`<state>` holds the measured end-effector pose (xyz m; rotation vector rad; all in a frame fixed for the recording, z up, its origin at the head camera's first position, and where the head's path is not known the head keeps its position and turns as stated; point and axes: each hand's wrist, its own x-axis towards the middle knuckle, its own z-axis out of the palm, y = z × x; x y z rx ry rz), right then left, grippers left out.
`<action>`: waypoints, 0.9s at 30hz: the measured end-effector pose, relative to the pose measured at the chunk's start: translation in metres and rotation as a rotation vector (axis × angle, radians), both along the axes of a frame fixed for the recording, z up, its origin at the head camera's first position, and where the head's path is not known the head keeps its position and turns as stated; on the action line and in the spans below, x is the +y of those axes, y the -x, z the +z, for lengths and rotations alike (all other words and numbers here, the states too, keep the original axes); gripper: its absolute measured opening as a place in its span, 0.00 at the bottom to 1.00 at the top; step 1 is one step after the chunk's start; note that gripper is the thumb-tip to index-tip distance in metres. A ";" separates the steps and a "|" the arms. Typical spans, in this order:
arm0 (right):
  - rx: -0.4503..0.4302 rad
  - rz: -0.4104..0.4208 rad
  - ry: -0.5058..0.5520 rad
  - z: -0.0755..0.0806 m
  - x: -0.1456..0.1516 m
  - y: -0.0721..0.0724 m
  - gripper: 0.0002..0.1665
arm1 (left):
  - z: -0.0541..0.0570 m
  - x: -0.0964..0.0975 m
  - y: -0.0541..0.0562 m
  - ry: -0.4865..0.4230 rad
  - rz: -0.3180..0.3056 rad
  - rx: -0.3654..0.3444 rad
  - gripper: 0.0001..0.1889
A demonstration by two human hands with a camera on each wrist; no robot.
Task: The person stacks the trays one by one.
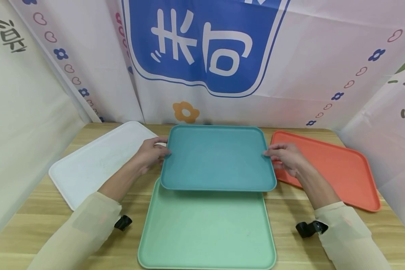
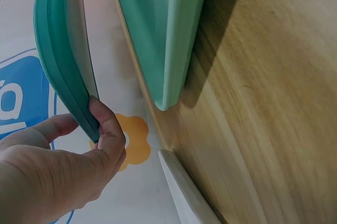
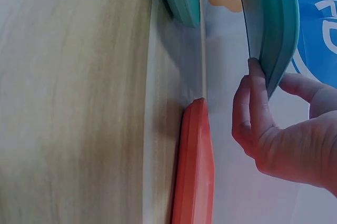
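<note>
A teal tray point(image 1: 217, 157) is held level between both hands, raised above the wooden table. My left hand point(image 1: 152, 153) pinches its left short edge, thumb on top and fingers beneath, as the left wrist view shows. At the opposite edge my right hand point(image 1: 286, 157) grips the same way, its fingers point(image 3: 256, 95) under the rim. Below and nearer to me lies a light green tray point(image 1: 207, 232), its far part hidden by the teal one. Both wrist views show a gap between the two trays.
A white tray point(image 1: 98, 161) lies slanted on the table at the left, partly behind the left arm. An orange-red tray point(image 1: 337, 168) lies slanted at the right, partly behind the right hand. A printed cloth point(image 1: 290, 101) hangs along the table's back edge.
</note>
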<state>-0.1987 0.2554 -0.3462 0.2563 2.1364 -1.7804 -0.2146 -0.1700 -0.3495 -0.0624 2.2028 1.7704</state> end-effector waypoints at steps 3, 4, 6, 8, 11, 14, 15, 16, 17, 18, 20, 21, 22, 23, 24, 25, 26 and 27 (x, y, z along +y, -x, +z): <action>0.003 0.024 -0.012 0.000 0.000 -0.001 0.17 | -0.001 -0.001 -0.001 0.019 -0.009 0.008 0.30; 0.004 0.028 -0.014 0.000 0.000 -0.001 0.17 | -0.001 -0.001 -0.001 0.026 -0.013 0.012 0.30; 0.008 0.035 -0.016 0.000 0.000 -0.002 0.17 | 0.000 -0.002 -0.002 0.033 -0.019 0.018 0.30; 0.012 0.043 -0.016 0.000 0.000 -0.003 0.16 | 0.000 -0.003 -0.003 0.037 -0.024 0.022 0.30; 0.018 0.050 -0.010 0.000 0.000 -0.004 0.15 | 0.000 -0.004 -0.004 0.038 -0.026 0.025 0.30; 0.020 0.051 -0.005 0.001 -0.002 -0.006 0.14 | 0.000 -0.006 -0.005 0.043 -0.026 0.028 0.30; 0.019 0.050 -0.004 0.001 -0.003 -0.006 0.14 | 0.000 -0.007 -0.006 0.045 -0.026 0.029 0.30; 0.018 0.050 -0.005 0.001 -0.003 -0.007 0.14 | 0.000 -0.007 -0.006 0.045 -0.030 0.031 0.31; 0.018 0.050 -0.008 0.001 -0.003 -0.007 0.15 | 0.000 -0.008 -0.007 0.047 -0.034 0.031 0.31; 0.017 0.051 -0.009 0.001 -0.004 -0.007 0.16 | 0.000 -0.009 -0.008 0.047 -0.038 0.031 0.31; 0.019 0.055 -0.016 0.001 -0.005 -0.008 0.18 | 0.000 -0.010 -0.009 0.047 -0.047 0.030 0.31; 0.019 0.056 -0.018 0.001 -0.005 -0.009 0.19 | 0.000 -0.011 -0.010 0.048 -0.051 0.028 0.31; 0.020 0.059 -0.021 0.001 -0.005 -0.009 0.20 | 0.000 -0.011 -0.010 0.049 -0.055 0.028 0.31; 0.023 0.063 -0.026 0.001 -0.006 -0.009 0.21 | 0.000 -0.012 -0.011 0.052 -0.057 0.028 0.31; 0.026 0.069 -0.033 0.001 -0.006 -0.010 0.23 | 0.000 -0.013 -0.012 0.055 -0.059 0.029 0.31; 0.029 0.072 -0.039 0.000 -0.006 -0.010 0.25 | 0.000 -0.013 -0.012 0.057 -0.061 0.028 0.31; 0.032 0.076 -0.046 0.000 -0.006 -0.011 0.26 | -0.001 -0.014 -0.012 0.060 -0.064 0.028 0.31; 0.034 0.075 -0.052 -0.001 -0.006 -0.011 0.28 | -0.001 -0.014 -0.012 0.063 -0.065 0.028 0.32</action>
